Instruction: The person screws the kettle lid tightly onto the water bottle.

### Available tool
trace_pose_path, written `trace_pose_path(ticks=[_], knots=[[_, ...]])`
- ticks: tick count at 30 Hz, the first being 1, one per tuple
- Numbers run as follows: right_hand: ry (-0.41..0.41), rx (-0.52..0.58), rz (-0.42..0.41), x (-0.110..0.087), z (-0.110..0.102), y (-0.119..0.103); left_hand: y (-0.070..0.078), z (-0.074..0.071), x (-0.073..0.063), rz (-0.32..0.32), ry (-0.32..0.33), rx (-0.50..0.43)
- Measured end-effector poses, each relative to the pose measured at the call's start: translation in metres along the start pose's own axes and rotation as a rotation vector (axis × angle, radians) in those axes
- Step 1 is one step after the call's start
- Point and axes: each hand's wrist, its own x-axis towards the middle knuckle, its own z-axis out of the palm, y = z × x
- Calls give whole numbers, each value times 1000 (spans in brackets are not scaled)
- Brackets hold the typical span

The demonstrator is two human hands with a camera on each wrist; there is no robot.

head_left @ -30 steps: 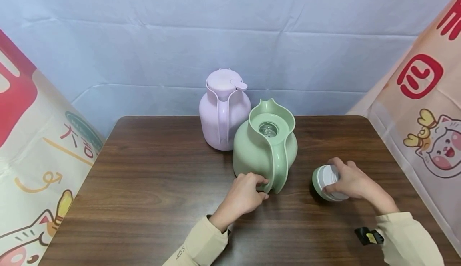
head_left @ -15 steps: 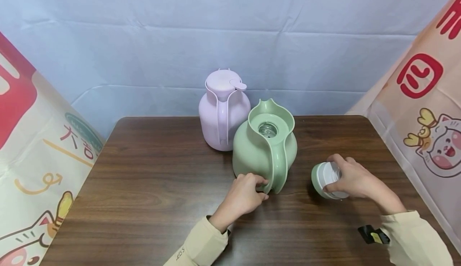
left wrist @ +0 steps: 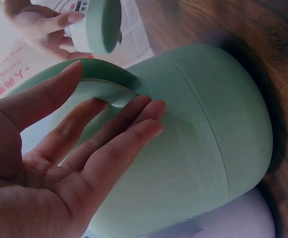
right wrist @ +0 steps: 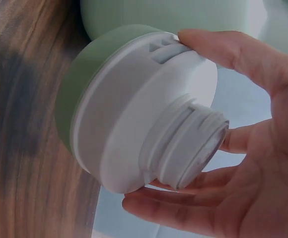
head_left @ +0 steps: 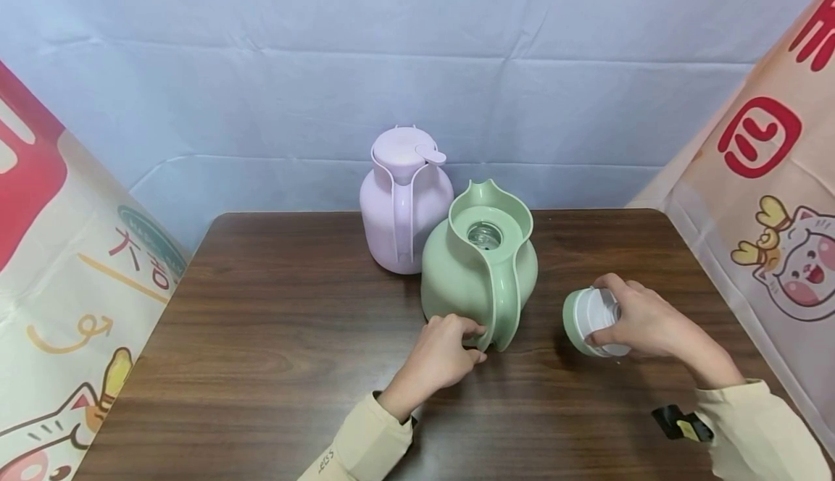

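Tipped further sideways now, that green-and-white stopper [head_left: 589, 321] is pinched by the right hand [head_left: 638, 321] beside the uncapped green thermos jug [head_left: 454, 278], shiny liner [head_left: 485, 235] showing, left hand [head_left: 445, 350] kinda loose-fingered by the handle [head_left: 505, 303].

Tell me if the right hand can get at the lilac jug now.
Probably not directly: the right hand holds the lid, and the green jug partly blocks the way to the lilac jug.

On my head feed, a creased pale-blue cloth backdrop [head_left: 326, 90] hangs behind a dark wood-grain tabletop [head_left: 293, 285] with rounded far corners; I see a cartoon-printed left banner [head_left: 72, 271] and right banner [head_left: 717, 213].
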Motion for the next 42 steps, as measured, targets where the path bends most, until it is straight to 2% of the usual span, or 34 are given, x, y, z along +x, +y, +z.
trace_pose_path(ticks=[12,21,32,42], knots=[[10,-35,-23,-2,-13,-7,0,0,0,-1,5,0],[39,-69,-82,-2,-22,-13,-1,0,0,1,1,8],[59,-86,-114,-3,-35,-22,1,-1,-1,0,-1,13],[119,-119,-163,-2,-52,-32,1,-2,0,-5,-3,2]])
